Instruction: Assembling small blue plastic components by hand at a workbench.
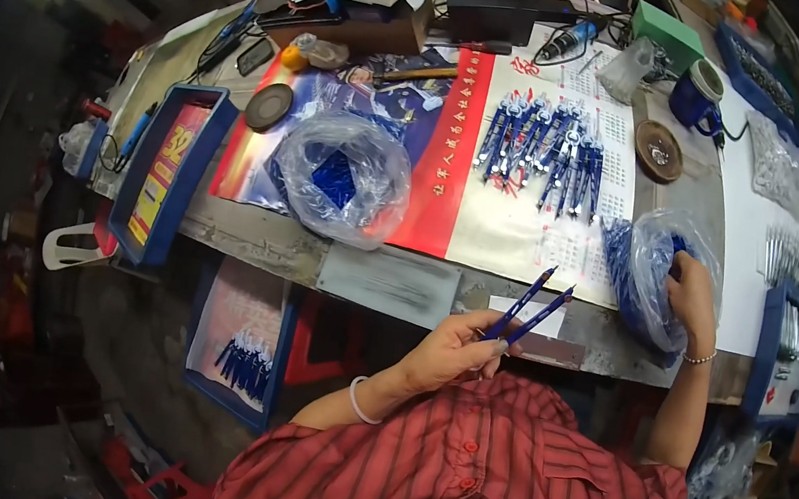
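Workbench (395, 284): long, cluttered, running ahead of both hands
Bag of barrels (654, 273): clear plastic, full of blue pen parts, around the right hand's fingers
Second bag (342, 186): clear, blue pieces inside, ahead of the left hand
Finished pile (546, 150): many blue pens laid in a row beyond both hands, so the work looks well along, with plenty of parts left in the bags
Right hand (691, 293): reaching into the bag; its grasp is hidden
Left hand (452, 349): clenched on two pens
Two pens (531, 309): slim, blue, tips pointing up and away
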A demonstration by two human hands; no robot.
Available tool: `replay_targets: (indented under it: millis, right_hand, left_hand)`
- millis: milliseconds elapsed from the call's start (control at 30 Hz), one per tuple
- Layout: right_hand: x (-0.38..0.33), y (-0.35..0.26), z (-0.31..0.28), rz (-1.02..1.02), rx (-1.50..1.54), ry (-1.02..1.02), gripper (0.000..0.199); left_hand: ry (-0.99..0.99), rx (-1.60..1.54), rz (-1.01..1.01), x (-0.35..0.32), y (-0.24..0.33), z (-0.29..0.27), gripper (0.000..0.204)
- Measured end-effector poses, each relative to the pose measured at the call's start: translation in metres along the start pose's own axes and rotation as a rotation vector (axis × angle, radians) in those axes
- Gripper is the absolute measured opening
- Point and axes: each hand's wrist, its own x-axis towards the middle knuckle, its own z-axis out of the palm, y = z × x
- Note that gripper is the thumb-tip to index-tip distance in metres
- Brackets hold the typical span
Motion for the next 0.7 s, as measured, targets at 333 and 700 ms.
replay_targets:
  millis: [333,700]
  right_hand:
    - [0.000,0.006,-0.001,0.020,-0.038,0.006,0.010]
    - [-0.014,0.001,-0.023,0.184,0.418,0.256,0.012]
  left_hand:
    - [0.053,-0.055,-0.009,0.005,-0.007,-0.007,0.025]
    - [0.143,-0.104,0.022,0.013,-0.004,-0.003,0.024]
